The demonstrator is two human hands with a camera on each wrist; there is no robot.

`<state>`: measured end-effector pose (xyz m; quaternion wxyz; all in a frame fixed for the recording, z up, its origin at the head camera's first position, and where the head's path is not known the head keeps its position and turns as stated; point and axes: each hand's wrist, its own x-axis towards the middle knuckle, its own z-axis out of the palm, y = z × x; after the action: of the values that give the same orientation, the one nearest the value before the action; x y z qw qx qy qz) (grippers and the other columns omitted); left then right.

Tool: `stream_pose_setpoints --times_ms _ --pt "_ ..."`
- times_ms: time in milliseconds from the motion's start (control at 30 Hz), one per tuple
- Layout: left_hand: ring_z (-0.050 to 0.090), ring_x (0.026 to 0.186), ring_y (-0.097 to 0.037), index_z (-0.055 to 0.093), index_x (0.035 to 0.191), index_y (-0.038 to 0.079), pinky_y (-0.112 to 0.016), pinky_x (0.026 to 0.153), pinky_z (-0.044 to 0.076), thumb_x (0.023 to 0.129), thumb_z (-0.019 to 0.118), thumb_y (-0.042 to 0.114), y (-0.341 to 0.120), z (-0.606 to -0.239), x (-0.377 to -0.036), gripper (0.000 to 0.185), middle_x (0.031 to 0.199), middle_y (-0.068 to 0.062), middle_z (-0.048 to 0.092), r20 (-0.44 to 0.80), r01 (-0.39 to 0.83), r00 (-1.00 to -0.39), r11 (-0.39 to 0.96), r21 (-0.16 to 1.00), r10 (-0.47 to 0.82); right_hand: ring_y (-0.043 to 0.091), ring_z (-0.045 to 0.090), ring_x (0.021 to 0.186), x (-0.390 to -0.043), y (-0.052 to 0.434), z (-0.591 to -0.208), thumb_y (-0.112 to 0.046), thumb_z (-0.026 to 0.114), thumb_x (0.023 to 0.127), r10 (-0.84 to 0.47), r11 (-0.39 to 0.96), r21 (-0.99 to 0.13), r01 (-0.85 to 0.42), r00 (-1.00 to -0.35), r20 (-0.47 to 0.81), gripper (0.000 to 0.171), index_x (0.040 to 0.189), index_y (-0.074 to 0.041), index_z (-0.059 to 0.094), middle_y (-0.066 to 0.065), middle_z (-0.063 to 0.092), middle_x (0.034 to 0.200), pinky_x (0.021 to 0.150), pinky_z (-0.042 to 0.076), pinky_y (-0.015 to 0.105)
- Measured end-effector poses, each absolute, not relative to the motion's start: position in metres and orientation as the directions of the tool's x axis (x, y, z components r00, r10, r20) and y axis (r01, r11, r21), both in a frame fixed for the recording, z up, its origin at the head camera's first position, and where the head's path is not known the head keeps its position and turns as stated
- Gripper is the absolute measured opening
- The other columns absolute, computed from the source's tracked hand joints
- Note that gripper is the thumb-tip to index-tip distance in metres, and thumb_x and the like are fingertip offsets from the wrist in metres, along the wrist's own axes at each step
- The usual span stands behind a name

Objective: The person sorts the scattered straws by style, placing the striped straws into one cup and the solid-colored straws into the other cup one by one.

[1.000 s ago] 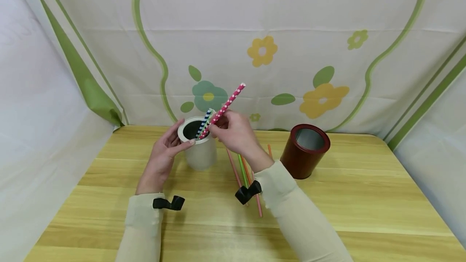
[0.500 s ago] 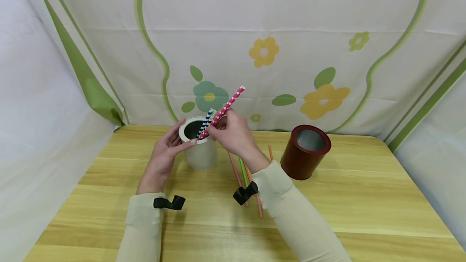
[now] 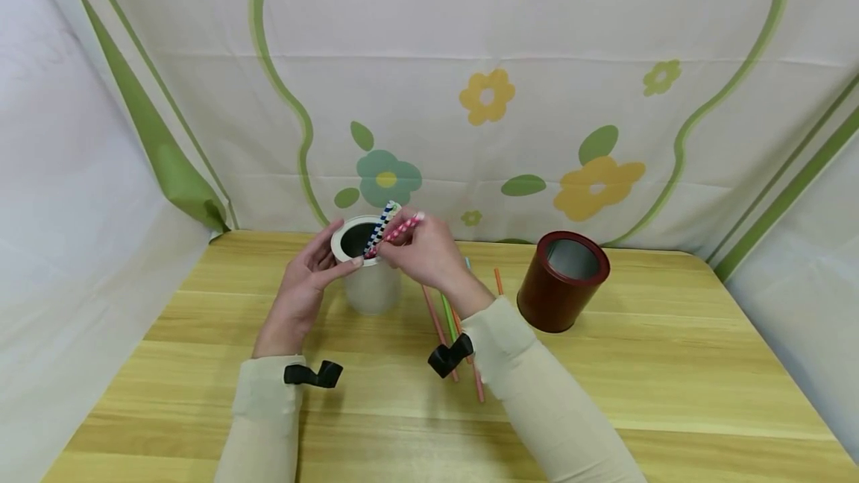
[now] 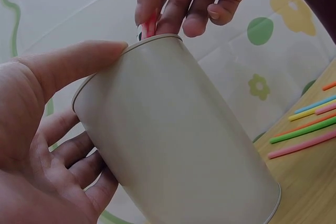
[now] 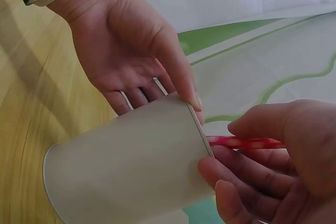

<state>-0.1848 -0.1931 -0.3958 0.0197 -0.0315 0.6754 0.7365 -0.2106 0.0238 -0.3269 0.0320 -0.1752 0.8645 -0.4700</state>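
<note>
- Right now the left hand (image 3: 303,291) curls round the near side of the white cylindrical tin cup (image 3: 371,282), thumb pressed along its rim and fingers wrapped behind the wall, steadying it on the pale wooden table (image 3: 671,379).
- At the cup's mouth, the right hand (image 3: 429,253) pinches a pink paper straw with white dots (image 3: 396,232) between thumb and fingertips; the right-wrist view shows the straw (image 5: 247,142) meeting the rim, its lower end inside the cup.
- Beside it, a blue-and-white striped paper straw (image 3: 379,226) already stands in the cup, leaning on the rim and touching the pink one.
- So, as I judge it, one straw is stowed and a second is most of the way in but not yet let go.
- Just to the right of the white cup, partly under the right forearm, several thin plastic straws (image 3: 448,317) lie loose on the table: pink, green, orange, and a bluish tip; the left-wrist view shows them (image 4: 304,127) side by side.
- Further right of the white cup, well apart, stands a dark red round tin with a grey inside (image 3: 562,279); no straw shows above its rim.
- Those loose straws look like the work left to do.
</note>
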Motion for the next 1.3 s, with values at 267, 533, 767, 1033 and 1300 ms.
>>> stream_pose_setpoints --times_ms 267,533,767,1033,1300 --pt "0.036 0.161 -0.022 0.036 0.17 0.024 -0.041 0.137 0.024 0.1 0.075 0.005 -0.192 -0.395 -0.184 0.082 0.176 -0.004 0.035 -0.071 -0.071 -0.997 -0.088 0.994 -0.003 0.014 0.074 0.072 -0.21 0.027 -0.325 -0.019 0.08 0.096 -0.363 0.494 -0.83 -0.258 -0.929 0.073 0.02 0.111 -0.011 0.071 0.004 0.078 0.094 0.063 0.058 0.025" --pt "0.039 0.159 -0.021 0.038 0.169 0.026 -0.041 0.136 0.027 0.099 0.076 0.006 -0.19 -0.396 -0.186 0.082 0.175 -0.004 0.038 -0.077 -0.076 -0.997 -0.098 0.992 -0.008 0.019 0.076 0.081 -0.206 0.036 -0.326 -0.021 0.081 0.096 -0.377 0.447 -0.861 -0.245 -0.924 0.067 0.023 0.114 -0.013 0.07 0.003 0.079 0.098 0.068 0.058 0.027" --pt "0.039 0.159 -0.023 0.038 0.169 0.027 -0.04 0.136 0.028 0.099 0.075 0.004 -0.191 -0.396 -0.185 0.082 0.175 -0.005 0.037 -0.077 -0.075 -0.997 -0.102 0.992 -0.015 0.022 0.075 0.089 -0.199 0.061 -0.326 -0.021 0.08 0.096 -0.457 0.359 -0.892 -0.275 -0.885 0.089 0.031 0.123 -0.008 0.071 0.008 0.077 0.108 0.077 0.062 0.033" --pt "0.039 0.159 -0.023 0.039 0.168 0.024 -0.038 0.135 0.03 0.098 0.075 0.001 -0.19 -0.394 -0.186 0.082 0.175 -0.006 0.037 -0.073 -0.071 -0.997 -0.103 0.992 -0.012 0.027 0.076 0.092 -0.191 0.104 -0.317 -0.024 0.079 0.099 -0.548 0.327 -0.92 -0.216 -0.836 0.001 0.024 0.119 -0.012 0.072 0.008 0.077 0.106 0.08 0.064 0.038" --pt "0.039 0.158 -0.021 0.039 0.169 0.023 -0.03 0.13 0.037 0.099 0.073 -0.001 -0.191 -0.394 -0.184 0.081 0.175 -0.005 0.037 -0.074 -0.072 -0.997 -0.115 0.991 -0.017 0.024 0.074 0.102 -0.181 0.155 -0.31 -0.034 0.08 0.099 -0.58 0.439 -0.858 -0.265 -0.813 -0.046 0.022 0.117 -0.022 0.077 0.0 0.078 0.108 0.092 0.06 0.041"
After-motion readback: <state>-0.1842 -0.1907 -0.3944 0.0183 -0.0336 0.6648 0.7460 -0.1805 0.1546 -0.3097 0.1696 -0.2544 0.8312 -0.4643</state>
